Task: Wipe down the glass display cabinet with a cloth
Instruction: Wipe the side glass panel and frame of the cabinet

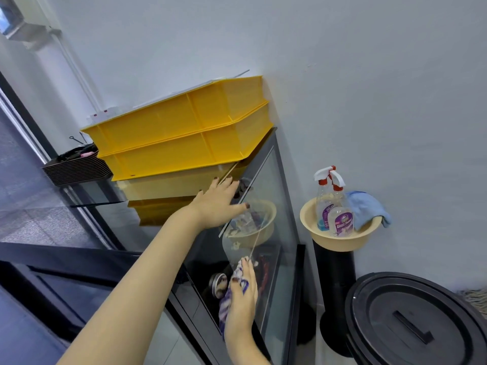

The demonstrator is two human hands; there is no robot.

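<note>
I see the glass display cabinet (283,206) standing against the wall, and both bare hands are on its right end. The left hand (220,204) lies open, fingers straight and spread, flat on the cabinet's top at the front right corner. Lower down, the right hand (243,293) holds one white-and-purple cloth (228,299) against the upright glass side panel, fingers straight and the thumb pinching the cloth to the palm. On the cabinet top I count two yellow plastic crates (179,133), one stacked on the other, reaching to the back right corner; at the far left edge sits one stack of dark trays (76,169). Just beside the cabinet, to its right, one black cylindrical stand (334,285) carries one beige basin (340,246). In it I count two spray bottles, the glass cleaner (341,219) in front and the second bottle (323,204) touching it, and one blue cloth (366,209) draped over the rim. One black lidded bin (416,320) stands near the stand's foot.
</note>
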